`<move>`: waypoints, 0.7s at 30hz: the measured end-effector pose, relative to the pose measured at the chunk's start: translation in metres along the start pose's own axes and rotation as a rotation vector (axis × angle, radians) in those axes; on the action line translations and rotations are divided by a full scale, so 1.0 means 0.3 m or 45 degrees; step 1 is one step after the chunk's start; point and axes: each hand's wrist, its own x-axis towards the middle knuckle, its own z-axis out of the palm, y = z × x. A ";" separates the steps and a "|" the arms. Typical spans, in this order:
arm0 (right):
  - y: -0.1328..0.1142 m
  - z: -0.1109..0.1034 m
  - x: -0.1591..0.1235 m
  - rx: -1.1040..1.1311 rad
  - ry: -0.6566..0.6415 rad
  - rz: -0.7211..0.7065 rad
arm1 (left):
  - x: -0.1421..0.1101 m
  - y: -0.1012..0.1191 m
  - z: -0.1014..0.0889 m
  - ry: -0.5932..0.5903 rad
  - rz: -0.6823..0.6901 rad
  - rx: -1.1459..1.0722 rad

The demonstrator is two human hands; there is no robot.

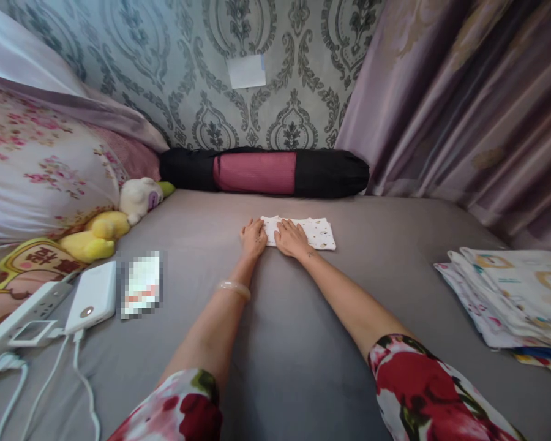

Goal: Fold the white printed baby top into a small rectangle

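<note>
One cloth (320, 234) under right grip (292, 237), against left grip (254, 237)

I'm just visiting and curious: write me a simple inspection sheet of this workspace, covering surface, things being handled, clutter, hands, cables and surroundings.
Surface: gray sheet, mostly smooth.
Things handled: small white patterned cloth, lying flat.
Clutter: stack of folded cloths at right; white device, pixelated item and yellow plush toy at left.
Hands: right hand flat on the cloth; left hand at its left edge.
Cables: white cables at lower left, near a power strip; none reaches the cloth.
Surroundings: patterned wall, black-and-pink roll below it, purple curtain at right.
</note>
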 end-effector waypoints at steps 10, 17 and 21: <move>-0.092 0.019 0.028 0.001 0.061 -0.039 | 0.023 -0.032 -0.009 0.055 -0.154 -0.012; -0.093 0.011 0.026 -0.016 0.047 -0.033 | 0.039 -0.062 0.013 0.156 -0.193 -0.243; -0.121 -0.013 0.048 0.000 0.043 -0.063 | 0.043 -0.069 0.020 0.319 -0.262 -0.580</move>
